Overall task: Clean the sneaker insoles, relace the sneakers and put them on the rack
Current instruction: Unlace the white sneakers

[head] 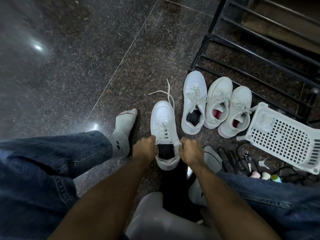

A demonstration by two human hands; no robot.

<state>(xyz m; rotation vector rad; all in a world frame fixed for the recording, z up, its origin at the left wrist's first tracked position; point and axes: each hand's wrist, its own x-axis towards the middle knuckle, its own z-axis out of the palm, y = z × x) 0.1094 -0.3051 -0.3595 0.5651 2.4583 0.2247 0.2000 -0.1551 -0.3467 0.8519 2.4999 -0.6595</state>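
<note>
A white sneaker (163,122) stands on the dark floor in front of me, toe pointing away, with a black insole (165,152) showing in its opening. Its loose lace ends (165,93) trail past the toe. My left hand (144,149) grips the left side of the collar and my right hand (191,152) grips the right side. Its partner (194,103) with a black insole stands to the right. Two more white sneakers (218,103) (236,111) with pink insoles stand beside it. The black metal rack (256,54) rises behind them.
A white perforated plastic basket (284,137) lies tipped at the right. Keys (248,160), black cords and small bottles (267,175) lie near my right leg. My socked left foot (123,129) rests left of the sneaker. A grey stool (155,220) sits under me.
</note>
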